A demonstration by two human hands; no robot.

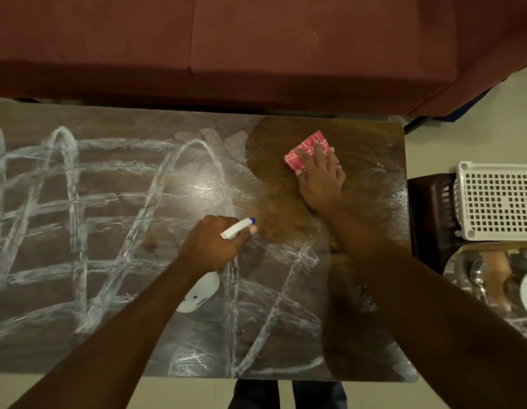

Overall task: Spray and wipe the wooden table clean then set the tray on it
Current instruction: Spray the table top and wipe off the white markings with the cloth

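Wiping stage: right hand, fingers flat, presses the soft pink cloth onto the bench at its cleared far-right corner, left hand fingers curled round the spray bottle; the loaded tray, beside the bench, likely needs a level two-handed rim grip.

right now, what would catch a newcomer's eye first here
White streaks criss-cross the left and middle of the wooden table. Near the far right corner the right hand presses a pink cloth on a wiped, darker patch, while the left hand grips a spray bottle near the centre.
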